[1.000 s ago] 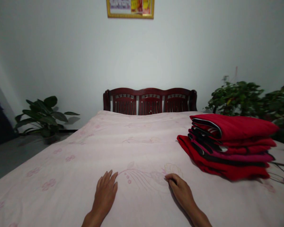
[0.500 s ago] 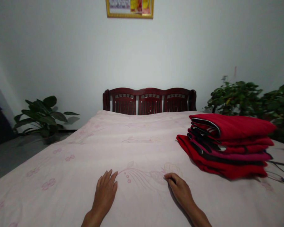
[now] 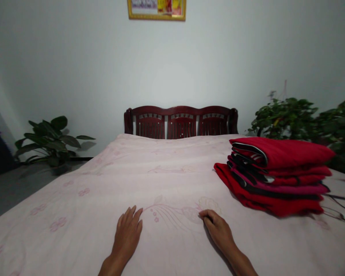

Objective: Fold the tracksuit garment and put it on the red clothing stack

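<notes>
My left hand [image 3: 128, 232] lies palm down on the pale pink bedsheet [image 3: 166, 249], its fingers stretched out and slightly apart. To its right, my right hand [image 3: 218, 230] rests on its side with the fingers curled in and the thumb against them; nothing shows in it. Between the two hands runs a stitched flower pattern on the sheet. A stack of folded clothes [image 3: 281, 153], mostly red with magenta and black layers, sits on the bed beyond my right hand, and neither hand touches it.
Behind the stack, thin cables or cords [image 3: 339, 214] lie at the bed's right edge. A dark red wooden headboard [image 3: 181, 122] stands at the far end. Leafy plants stand on the left [image 3: 51, 142] and right [image 3: 287, 119]. A gold-framed picture [image 3: 158, 17] hangs on the wall.
</notes>
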`<state>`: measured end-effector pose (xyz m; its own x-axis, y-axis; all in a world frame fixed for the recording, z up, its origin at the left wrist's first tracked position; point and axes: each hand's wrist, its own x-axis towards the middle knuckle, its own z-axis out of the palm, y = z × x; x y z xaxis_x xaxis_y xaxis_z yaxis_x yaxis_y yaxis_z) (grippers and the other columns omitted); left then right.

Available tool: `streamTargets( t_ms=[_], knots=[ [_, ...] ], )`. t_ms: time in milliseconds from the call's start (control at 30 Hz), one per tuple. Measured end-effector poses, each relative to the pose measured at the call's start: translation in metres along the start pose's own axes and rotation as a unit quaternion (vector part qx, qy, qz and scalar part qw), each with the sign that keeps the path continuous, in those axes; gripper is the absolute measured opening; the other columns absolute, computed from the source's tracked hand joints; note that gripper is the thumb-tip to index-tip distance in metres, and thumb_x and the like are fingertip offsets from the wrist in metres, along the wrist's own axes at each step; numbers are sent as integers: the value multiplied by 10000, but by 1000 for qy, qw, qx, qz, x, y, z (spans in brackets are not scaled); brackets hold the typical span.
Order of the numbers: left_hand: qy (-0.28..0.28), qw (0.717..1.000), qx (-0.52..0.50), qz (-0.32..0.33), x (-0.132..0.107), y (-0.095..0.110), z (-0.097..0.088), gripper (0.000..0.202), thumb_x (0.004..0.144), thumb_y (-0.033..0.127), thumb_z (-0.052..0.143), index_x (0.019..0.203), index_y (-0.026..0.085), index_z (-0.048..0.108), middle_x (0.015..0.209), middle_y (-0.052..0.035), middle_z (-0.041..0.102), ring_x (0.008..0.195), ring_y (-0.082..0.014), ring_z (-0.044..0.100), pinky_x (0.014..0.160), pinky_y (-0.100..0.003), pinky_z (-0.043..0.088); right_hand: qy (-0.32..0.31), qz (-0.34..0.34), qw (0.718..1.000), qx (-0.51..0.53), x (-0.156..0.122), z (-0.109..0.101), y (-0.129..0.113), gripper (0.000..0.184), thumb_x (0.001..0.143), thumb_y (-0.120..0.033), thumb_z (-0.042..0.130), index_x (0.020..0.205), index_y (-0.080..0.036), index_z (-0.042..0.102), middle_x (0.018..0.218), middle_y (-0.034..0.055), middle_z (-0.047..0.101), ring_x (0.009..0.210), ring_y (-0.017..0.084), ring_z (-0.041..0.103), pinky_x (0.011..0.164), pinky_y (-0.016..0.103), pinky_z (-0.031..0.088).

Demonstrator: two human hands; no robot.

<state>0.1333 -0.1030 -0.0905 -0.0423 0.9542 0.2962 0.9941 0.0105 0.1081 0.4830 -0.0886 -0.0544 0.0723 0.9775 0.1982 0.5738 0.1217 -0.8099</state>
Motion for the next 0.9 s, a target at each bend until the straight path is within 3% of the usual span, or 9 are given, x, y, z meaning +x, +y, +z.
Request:
streamTargets(
  t_ms=[267,367,500,600,667,767,900],
  knots=[
    [8,1000,-10,3,0,0,-1,463,960,231,368,1384,233,554,1485,-79,506,1417,-256,384,1170,-459,266,-6,-2,999,42,2,-1,2,286,757,-353,494,889,-232,717,972,49,744,977,257,665,917,390,484],
    [6,1000,-14,3,0,0,-1,462,960,230,372,1384,226,556,1486,-85,505,1418,-262,385,1173,-463,266,20,5,997,72,5,-14,0,348,758,-396,518,978,-198,700,988,88,737,969,265,671,888,380,504],
    [12,1000,-11,6,0,1,-1,455,958,220,382,1373,223,566,1477,-86,516,1413,-262,394,1172,-462,272,180,-48,982,33,14,-63,-28,483,808,-431,511,1217,-192,605,1169,115,681,1049,269,640,902,408,505],
    [23,1000,-7,12,0,1,-1,452,957,216,383,1368,226,571,1475,-81,519,1409,-260,401,1169,-459,280,341,-113,929,-91,28,-114,-64,472,839,-408,516,1260,-206,586,1219,113,642,1120,294,583,992,487,445],
    [19,1000,-2,12,0,1,-2,454,957,218,380,1371,225,569,1474,-80,520,1405,-264,406,1166,-461,287,415,-144,883,-168,40,-144,-84,474,836,-363,526,1277,-198,577,1228,129,622,1154,312,549,1035,521,404],
    [9,1000,-1,7,0,2,-3,458,958,219,378,1376,227,563,1475,-77,520,1406,-265,406,1166,-464,287,431,-157,850,-258,58,-175,-100,558,847,-320,526,1390,-201,473,1350,166,543,1269,347,458,1087,549,342],
    [-2,1000,-11,7,0,2,-5,460,960,226,377,1384,233,555,1485,-79,508,1417,-267,391,1171,-474,277,348,-129,851,-371,84,-196,-91,707,804,-343,597,1460,-205,372,1495,191,401,1355,405,348,1048,593,334]
  ],
)
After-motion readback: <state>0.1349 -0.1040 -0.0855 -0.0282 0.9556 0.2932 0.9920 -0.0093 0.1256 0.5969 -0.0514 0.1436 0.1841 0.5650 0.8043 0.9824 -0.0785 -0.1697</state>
